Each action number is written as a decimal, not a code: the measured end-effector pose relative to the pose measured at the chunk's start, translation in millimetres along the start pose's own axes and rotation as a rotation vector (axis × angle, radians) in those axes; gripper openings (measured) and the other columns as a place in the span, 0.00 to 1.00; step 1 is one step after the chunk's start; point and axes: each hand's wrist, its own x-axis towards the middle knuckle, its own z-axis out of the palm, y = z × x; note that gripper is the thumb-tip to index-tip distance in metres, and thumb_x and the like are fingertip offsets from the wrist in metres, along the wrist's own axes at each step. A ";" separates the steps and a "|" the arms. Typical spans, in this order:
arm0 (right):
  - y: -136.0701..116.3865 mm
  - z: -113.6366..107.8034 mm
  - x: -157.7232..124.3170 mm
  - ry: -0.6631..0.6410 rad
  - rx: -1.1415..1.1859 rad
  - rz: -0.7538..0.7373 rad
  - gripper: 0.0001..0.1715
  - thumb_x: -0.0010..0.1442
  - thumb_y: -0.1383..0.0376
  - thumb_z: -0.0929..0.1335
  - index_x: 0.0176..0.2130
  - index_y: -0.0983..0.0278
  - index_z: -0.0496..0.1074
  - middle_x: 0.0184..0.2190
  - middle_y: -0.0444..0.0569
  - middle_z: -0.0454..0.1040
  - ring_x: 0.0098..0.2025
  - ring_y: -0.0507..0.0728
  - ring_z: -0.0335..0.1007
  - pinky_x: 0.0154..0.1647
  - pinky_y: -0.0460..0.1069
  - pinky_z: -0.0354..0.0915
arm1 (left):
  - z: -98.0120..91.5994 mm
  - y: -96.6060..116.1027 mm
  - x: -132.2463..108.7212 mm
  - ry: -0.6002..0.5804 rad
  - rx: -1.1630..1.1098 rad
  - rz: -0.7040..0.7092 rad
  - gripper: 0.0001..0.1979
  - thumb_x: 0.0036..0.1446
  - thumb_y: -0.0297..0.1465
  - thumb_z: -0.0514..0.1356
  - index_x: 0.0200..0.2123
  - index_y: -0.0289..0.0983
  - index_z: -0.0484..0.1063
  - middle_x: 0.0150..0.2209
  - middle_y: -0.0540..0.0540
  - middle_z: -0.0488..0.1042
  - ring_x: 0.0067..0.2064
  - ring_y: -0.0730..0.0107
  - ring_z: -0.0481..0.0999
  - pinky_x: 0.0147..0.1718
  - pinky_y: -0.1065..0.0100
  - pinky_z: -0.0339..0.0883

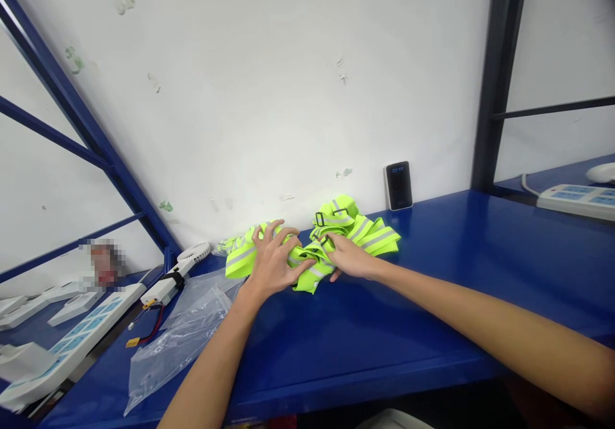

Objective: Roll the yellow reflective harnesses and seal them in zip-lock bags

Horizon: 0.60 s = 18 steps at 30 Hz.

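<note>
Clear plastic (177, 339) lies at eight o'clock on the blue table (384, 333), a fan (195, 251) at nine; the left hand (276, 256) splays open over neon straps (313, 251) at the dial's centre; the right hand (346, 256) grips them. A clock (398, 187) stands at two by the scuffed wall (298, 96).

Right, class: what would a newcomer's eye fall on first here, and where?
First come the striped neon-yellow straps, bunched on the blue table at the left hand and right hand. Then comes the black-faced device with lit blue digits, standing by the white wall, right of the straps.
</note>
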 end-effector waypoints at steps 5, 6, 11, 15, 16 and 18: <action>-6.6 -3.3 -5.7 -0.048 -0.204 -0.070 0.21 0.55 0.68 0.64 0.50 0.62 0.63 0.46 0.55 0.69 0.29 0.54 0.71 0.22 0.47 0.69 | -1.1 0.2 -3.6 -0.279 -0.062 -0.063 0.19 0.52 0.44 0.63 0.43 0.39 0.71 0.41 0.44 0.76 0.44 0.57 0.74 0.47 0.58 0.62; -7.4 -4.4 -6.2 -0.043 -0.228 -0.092 0.21 0.56 0.68 0.64 0.50 0.62 0.64 0.46 0.54 0.70 0.29 0.54 0.71 0.23 0.47 0.69 | 0.7 0.2 -4.8 -0.274 -0.080 -0.078 0.19 0.52 0.45 0.63 0.42 0.39 0.71 0.39 0.45 0.76 0.41 0.60 0.75 0.42 0.61 0.64; -7.5 -11.5 -4.9 -0.007 -0.248 -0.119 0.22 0.55 0.69 0.63 0.50 0.63 0.64 0.46 0.56 0.70 0.31 0.57 0.71 0.21 0.47 0.67 | 15.7 -3.0 -8.8 -0.076 -0.083 0.078 0.17 0.51 0.44 0.65 0.35 0.37 0.69 0.34 0.45 0.76 0.37 0.63 0.75 0.39 0.64 0.65; -6.9 -13.1 -5.0 -0.019 -0.279 -0.170 0.21 0.54 0.70 0.64 0.49 0.62 0.65 0.42 0.53 0.71 0.26 0.53 0.69 0.23 0.47 0.65 | 21.4 -5.7 -10.1 0.001 -0.017 0.231 0.13 0.52 0.41 0.64 0.31 0.38 0.67 0.30 0.44 0.74 0.34 0.63 0.74 0.36 0.63 0.64; -6.9 -13.1 -5.3 -0.030 -0.282 -0.172 0.21 0.54 0.71 0.64 0.49 0.62 0.65 0.41 0.52 0.71 0.24 0.52 0.69 0.23 0.47 0.65 | 20.7 -5.7 -10.5 0.000 -0.003 0.253 0.13 0.51 0.41 0.63 0.31 0.38 0.67 0.30 0.44 0.74 0.34 0.62 0.74 0.35 0.62 0.64; -6.9 -14.3 -5.8 -0.056 -0.264 -0.140 0.23 0.55 0.70 0.63 0.52 0.61 0.61 0.41 0.51 0.71 0.21 0.51 0.69 0.22 0.46 0.65 | 17.3 -5.2 -11.2 -0.050 0.015 0.273 0.15 0.50 0.42 0.62 0.34 0.37 0.67 0.32 0.42 0.74 0.36 0.60 0.73 0.36 0.61 0.65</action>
